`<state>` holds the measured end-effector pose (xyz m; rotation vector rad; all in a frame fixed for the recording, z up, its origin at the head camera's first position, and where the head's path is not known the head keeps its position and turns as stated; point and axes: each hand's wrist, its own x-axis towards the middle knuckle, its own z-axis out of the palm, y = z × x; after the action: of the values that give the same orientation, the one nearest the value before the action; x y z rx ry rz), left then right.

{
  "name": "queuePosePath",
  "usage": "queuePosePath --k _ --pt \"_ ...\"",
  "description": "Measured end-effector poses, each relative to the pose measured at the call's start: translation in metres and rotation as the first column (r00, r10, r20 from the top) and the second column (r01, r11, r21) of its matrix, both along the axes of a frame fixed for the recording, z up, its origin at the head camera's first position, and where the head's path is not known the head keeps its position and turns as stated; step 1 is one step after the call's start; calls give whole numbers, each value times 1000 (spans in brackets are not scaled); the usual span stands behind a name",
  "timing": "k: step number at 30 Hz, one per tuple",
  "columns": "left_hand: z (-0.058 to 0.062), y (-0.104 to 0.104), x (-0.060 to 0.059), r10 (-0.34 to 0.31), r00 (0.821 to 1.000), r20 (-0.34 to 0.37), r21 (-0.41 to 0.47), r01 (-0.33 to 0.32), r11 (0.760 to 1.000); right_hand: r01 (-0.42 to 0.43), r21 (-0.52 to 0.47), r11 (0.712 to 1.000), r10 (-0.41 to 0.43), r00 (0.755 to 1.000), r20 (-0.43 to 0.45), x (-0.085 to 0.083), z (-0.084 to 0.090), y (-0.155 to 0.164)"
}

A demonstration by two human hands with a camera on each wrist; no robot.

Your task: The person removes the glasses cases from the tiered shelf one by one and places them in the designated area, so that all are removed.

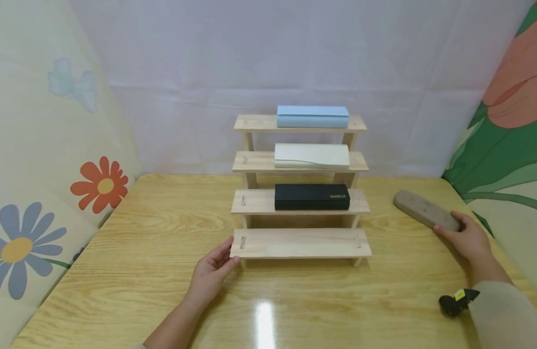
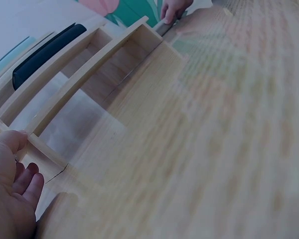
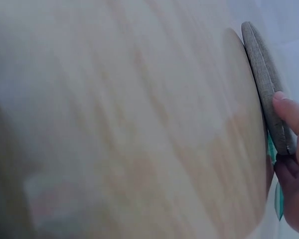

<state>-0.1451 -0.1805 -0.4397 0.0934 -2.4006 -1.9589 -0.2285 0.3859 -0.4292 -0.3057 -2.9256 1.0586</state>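
The grey-brown glasses case [image 1: 418,207] lies slantwise on the bench [image 1: 154,252] at the right of the frame, its near end held between the right hand's [image 1: 472,240] thumb and fingers. At centre, the left hand [image 1: 210,272] pinches the left end of the bottom shelf [image 1: 299,244] of a tiered wooden stand [image 1: 252,161]. A hold nearer the case's middle would probably balance it better. Light, steady left-hand pressure should keep the stand from shifting and disturbing the black case [image 1: 312,197], white case [image 1: 312,156] and blue case [image 1: 313,117].
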Motion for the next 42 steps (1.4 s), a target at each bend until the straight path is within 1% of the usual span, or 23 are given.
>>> queuePosePath --k 8,11,18,22,32,42 --pt "1 -1 1 -8 1000 -6 5 8 1000 49 -7 999 -49 999 -10 -4 0 -4" --pt "0 -1 1 -6 1000 -7 5 6 1000 56 -3 998 -56 998 -9 -6 0 -5" --pt "-3 -1 -1 2 1000 15 -11 -2 1000 67 -14 998 -67 998 2 -12 0 -3" --pt "-3 -1 -1 -2 1000 9 -10 2 1000 72 -22 997 -72 997 0 -12 1 -3" --pt "-3 -1 -1 -1 1000 5 4 1 1000 43 -71 997 -46 998 -47 -9 4 -6" --pt "-3 -1 -1 -1 1000 5 19 1 1000 -16 -92 996 11 999 -51 -3 16 -13"
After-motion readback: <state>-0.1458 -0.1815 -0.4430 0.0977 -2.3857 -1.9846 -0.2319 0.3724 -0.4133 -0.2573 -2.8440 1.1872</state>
